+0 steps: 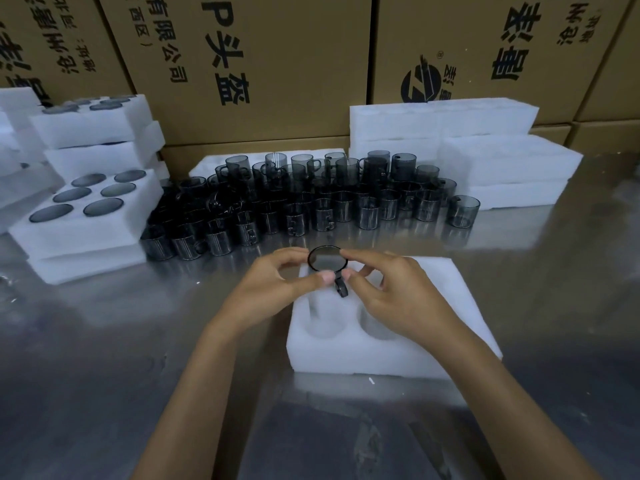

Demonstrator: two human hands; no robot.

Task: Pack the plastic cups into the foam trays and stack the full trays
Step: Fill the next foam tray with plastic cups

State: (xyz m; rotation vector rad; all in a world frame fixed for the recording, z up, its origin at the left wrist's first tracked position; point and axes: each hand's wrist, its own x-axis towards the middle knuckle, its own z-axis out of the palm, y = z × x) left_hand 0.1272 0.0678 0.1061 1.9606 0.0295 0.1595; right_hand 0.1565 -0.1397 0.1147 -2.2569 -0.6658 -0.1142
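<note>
Far left there was a stack of full trays (86, 233), the top one showing six dark cups sunk in its holes; more foam was piled behind it; then came the big crowd of loose cups (294, 199) standing on the steel table (104, 341), mid-back, running almost up to the cardboard boxes (259, 64).

Front and center sat the tray (391, 355) being filled, with two bare holes visible on its near side; the left hand (277, 282) had thumb and fingers curled round the left rim of a cup (327, 259), which was held just over the tray's far left corner, whether already in a hole or just above it I couldn't tell; its handle pointed back toward the person; the right hand (398, 292) pinched the same cup from the other side, forefinger on the rim and thumb down by the handle.

Off to the right, back, a pile of empty trays (485, 150) stood against the boxes, with one cup (463, 211) off at the crowd's right edge.
</note>
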